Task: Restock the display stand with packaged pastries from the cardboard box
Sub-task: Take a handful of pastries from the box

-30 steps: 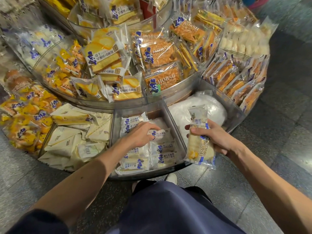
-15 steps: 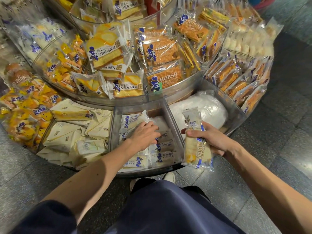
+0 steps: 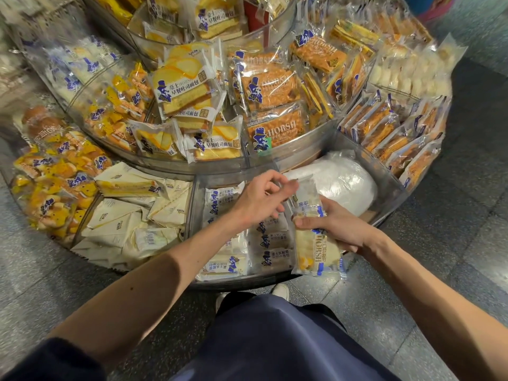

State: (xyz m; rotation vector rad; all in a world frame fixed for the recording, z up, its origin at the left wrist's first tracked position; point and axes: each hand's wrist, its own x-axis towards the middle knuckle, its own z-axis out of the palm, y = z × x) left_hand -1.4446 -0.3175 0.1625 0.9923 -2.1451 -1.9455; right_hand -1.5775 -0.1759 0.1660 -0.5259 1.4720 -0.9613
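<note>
A round tiered display stand (image 3: 239, 170) fills the upper view, with clear-walled compartments of packaged pastries. My right hand (image 3: 334, 225) grips a stack of white-and-blue pastry packs (image 3: 316, 247) at the right wall of the front middle compartment (image 3: 196, 204). My left hand (image 3: 261, 200) hovers over that compartment with fingers spread, fingertips at the top end of the held packs. White packs (image 3: 225, 264) lie flat in the compartment below it. The cardboard box is out of view.
A crumpled clear plastic bag (image 3: 343, 182) lies in the compartment to the right. Cream triangular packs (image 3: 123, 218) fill the left compartment, yellow buns (image 3: 55, 188) beyond. Brown cake packs (image 3: 384, 133) stand at the right. Grey tiled floor (image 3: 453, 215) surrounds the stand.
My left hand has lifted off the packs in the compartment and swung right toward the held packs. My right hand has brought its packs left, up to the compartment wall.
</note>
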